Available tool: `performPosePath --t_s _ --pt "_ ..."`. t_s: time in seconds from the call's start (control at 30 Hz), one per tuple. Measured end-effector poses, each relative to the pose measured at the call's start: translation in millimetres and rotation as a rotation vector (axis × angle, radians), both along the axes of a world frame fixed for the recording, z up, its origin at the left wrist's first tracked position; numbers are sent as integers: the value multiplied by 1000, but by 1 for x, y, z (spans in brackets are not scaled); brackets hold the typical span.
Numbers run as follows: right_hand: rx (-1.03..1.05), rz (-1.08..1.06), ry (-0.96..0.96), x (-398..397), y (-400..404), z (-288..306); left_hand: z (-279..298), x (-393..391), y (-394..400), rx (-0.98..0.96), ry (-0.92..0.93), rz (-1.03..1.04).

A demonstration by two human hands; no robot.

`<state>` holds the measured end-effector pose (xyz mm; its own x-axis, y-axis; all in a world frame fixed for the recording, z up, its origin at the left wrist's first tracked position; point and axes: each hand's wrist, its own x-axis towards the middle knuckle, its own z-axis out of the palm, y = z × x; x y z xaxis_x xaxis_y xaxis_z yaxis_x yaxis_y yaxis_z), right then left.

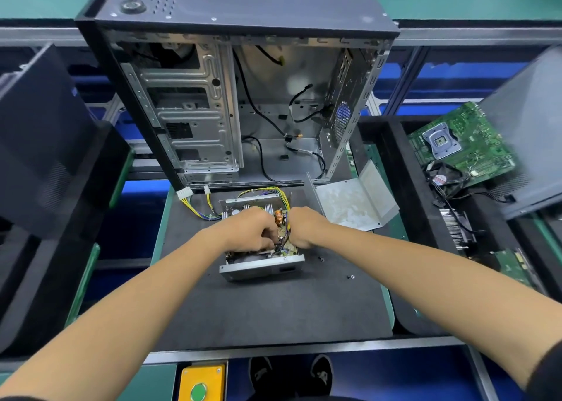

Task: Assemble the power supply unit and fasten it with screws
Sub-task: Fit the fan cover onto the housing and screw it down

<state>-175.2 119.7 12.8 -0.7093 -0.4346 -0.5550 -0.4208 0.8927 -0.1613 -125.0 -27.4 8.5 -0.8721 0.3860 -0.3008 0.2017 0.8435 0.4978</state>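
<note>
The open power supply unit (261, 266) lies on the black mat, its circuit board and orange coil (279, 216) exposed. My left hand (252, 230) reaches into the housing with curled fingers, on the board or wires near its front; what it holds is hidden. My right hand (304, 227) is curled at the board's right edge, over the dark wires there. Yellow and black cables (200, 209) run out to white connectors (186, 193). The bent metal cover (349, 199) lies to the right. Two small screws (320, 259) (352, 276) sit on the mat.
An open computer case (231, 96) stands behind the unit. A green motherboard (462, 145) and a fan (441, 180) lie in the right tray, with a grey panel (529, 145) leaning there. A black panel (45, 145) is at left. A yellow button box (202, 382) sits below.
</note>
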Motion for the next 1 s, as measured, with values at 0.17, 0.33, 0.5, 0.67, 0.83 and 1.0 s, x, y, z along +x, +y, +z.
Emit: performPosePath --t_s 0.17,0.33,0.5,0.67,0.83,1.0 --pt "-37 37 -15 1 4 1 1 2 1 65 46 64" --pt "-93 126 -111 1 9 -1 4 1 2 88 83 89" --pt "-158 149 -114 3 15 -9 2 2 4 53 259 118" --pt "-152 224 -140 0 15 -5 3 2 1 60 341 158" --pt "-14 265 -241 -4 11 -4 4 2 0 21 310 119" --pt "-85 329 -166 -2 14 -4 2 4 0 -10 253 105"
